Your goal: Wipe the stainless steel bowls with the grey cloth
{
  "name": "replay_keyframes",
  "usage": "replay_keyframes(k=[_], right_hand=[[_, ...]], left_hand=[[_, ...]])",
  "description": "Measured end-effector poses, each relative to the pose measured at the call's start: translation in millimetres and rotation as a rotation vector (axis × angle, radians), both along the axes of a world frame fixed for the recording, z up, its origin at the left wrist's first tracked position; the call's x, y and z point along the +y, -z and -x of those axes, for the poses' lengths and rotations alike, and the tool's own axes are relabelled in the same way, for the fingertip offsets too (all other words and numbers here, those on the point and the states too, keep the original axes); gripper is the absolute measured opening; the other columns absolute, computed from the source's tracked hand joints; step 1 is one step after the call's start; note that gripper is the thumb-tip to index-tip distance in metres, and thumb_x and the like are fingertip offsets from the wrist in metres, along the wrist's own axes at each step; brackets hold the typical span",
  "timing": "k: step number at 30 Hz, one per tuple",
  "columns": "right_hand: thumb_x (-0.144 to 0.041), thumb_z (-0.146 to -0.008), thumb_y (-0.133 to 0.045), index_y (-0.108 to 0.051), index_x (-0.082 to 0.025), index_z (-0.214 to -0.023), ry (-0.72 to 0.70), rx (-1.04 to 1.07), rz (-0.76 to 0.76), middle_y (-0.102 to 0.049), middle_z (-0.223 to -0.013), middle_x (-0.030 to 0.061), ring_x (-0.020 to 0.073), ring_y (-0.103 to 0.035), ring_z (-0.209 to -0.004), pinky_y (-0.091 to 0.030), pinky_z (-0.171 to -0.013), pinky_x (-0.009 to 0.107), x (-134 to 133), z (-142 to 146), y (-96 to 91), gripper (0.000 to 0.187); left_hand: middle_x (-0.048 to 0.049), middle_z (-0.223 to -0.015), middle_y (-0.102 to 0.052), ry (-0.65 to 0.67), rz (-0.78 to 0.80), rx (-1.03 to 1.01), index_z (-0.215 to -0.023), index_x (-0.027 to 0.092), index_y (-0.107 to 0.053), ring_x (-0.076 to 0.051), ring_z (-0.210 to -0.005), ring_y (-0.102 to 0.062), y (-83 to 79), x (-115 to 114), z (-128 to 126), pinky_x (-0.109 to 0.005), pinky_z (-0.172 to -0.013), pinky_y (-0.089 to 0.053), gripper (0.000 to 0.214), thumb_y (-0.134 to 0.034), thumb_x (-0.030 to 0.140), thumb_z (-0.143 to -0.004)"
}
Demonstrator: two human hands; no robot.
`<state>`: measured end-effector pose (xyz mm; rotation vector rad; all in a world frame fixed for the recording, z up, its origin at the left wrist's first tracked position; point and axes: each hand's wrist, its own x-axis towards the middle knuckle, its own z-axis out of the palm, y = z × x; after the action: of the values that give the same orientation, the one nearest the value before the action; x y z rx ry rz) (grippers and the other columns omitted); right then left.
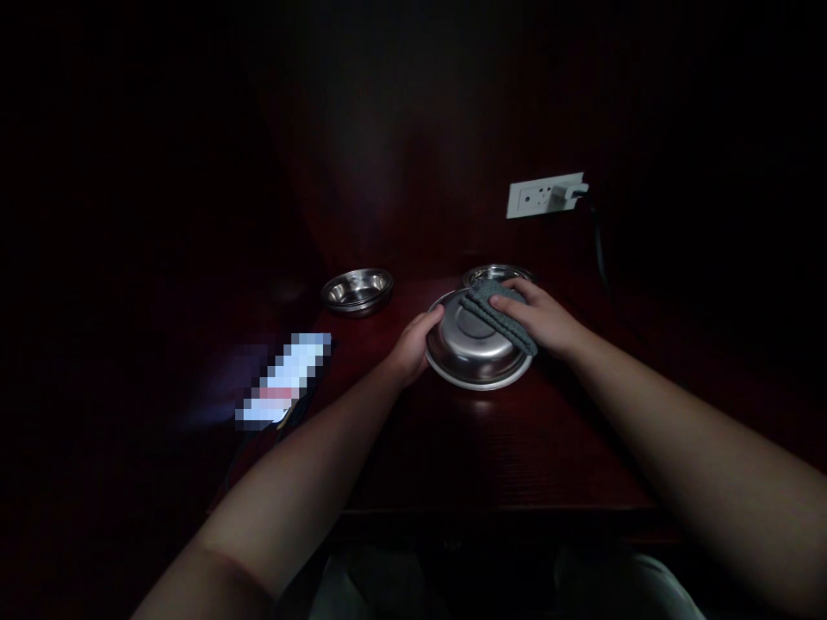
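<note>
A steel bowl (475,349) is tilted with its underside facing me in the middle of a dark red table (491,448). My left hand (413,344) grips its left rim, fingers curled around the edge. My right hand (539,314) presses a folded grey cloth (497,314) against the bowl's upper right part, fingers closed over the cloth.
A stack of steel bowls (357,289) stands at the back left. Another steel bowl (494,275) sits just behind the one I hold. A blurred lit screen (284,381) lies at the left. On the back wall is a white socket (546,195) with a plug and dark cable.
</note>
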<state>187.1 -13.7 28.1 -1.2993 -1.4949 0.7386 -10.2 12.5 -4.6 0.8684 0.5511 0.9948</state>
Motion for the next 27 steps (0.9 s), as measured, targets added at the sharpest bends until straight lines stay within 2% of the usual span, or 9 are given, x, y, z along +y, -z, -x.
replay_keyframes(k=[7, 13, 17, 22, 24, 27], right_hand=[[-0.055, -0.068, -0.064, -0.059, -0.022, -0.096, -0.011, -0.02, 0.021, -0.065, -0.085, 0.0037, 0.0223, -0.062, -0.077, -0.049, -0.071, 0.038, 2.9, -1.9, 3.1, 0.043], [-0.053, -0.068, -0.066, -0.059, -0.022, -0.093, -0.039, 0.057, 0.035, -0.065, -0.081, 0.0029, 0.02, -0.062, -0.073, -0.049, -0.069, 0.036, 1.6, 2.4, 2.5, 0.041], [-0.053, -0.067, -0.066, -0.06, -0.021, -0.091, 0.008, 0.057, -0.005, -0.065, -0.082, 0.0034, 0.0205, -0.062, -0.075, -0.049, -0.07, 0.036, 1.0, 4.8, -0.4, 0.041], [-0.056, -0.067, -0.063, -0.06, -0.02, -0.094, 0.099, 0.131, -0.022, -0.067, -0.087, 0.0037, 0.0206, -0.062, -0.077, -0.049, -0.071, 0.035, 4.9, 3.3, 1.6, 0.045], [-0.055, -0.066, -0.064, -0.061, -0.02, -0.094, 0.146, 0.144, -0.05, -0.067, -0.085, 0.0033, 0.0209, -0.063, -0.076, -0.049, -0.07, 0.034, 7.1, 1.5, 3.4, 0.045], [-0.055, -0.065, -0.065, -0.061, -0.021, -0.093, 0.184, 0.134, -0.055, -0.068, -0.083, 0.0032, 0.0214, -0.063, -0.075, -0.049, -0.07, 0.034, 8.9, -0.6, 4.6, 0.044]], left_hand=[[-0.0082, -0.093, -0.07, -0.022, -0.034, 0.027, -0.092, 0.014, -0.065, -0.022, -0.095, -0.064, 1.8, 2.3, 1.0, -0.037, -0.094, -0.043, 0.026, -0.063, 0.034, -0.076], [-0.0088, -0.096, -0.071, -0.022, -0.024, 0.009, -0.092, 0.014, -0.067, -0.023, -0.1, -0.063, 0.3, 1.0, 1.0, -0.037, -0.097, -0.041, 0.027, -0.061, 0.036, -0.077], [-0.0088, -0.1, -0.07, -0.044, -0.003, -0.057, -0.098, 0.014, -0.066, -0.023, -0.104, -0.061, -7.1, -4.4, -1.5, -0.036, -0.099, -0.04, 0.03, -0.056, 0.036, -0.081], [-0.0122, -0.102, -0.069, 0.009, 0.092, -0.169, -0.108, 0.011, -0.062, -0.024, -0.103, -0.062, -16.6, -8.5, 0.2, -0.037, -0.097, -0.042, 0.039, -0.043, 0.038, -0.087], [-0.0132, -0.101, -0.069, 0.0, 0.107, -0.211, -0.109, 0.009, -0.06, -0.024, -0.101, -0.063, -17.4, -8.7, 2.2, -0.038, -0.094, -0.044, 0.042, -0.04, 0.039, -0.088], [-0.0143, -0.101, -0.068, 0.074, 0.135, -0.201, -0.112, 0.008, -0.059, -0.024, -0.098, -0.064, -15.6, -9.5, 3.7, -0.038, -0.091, -0.046, 0.043, -0.04, 0.039, -0.088]])
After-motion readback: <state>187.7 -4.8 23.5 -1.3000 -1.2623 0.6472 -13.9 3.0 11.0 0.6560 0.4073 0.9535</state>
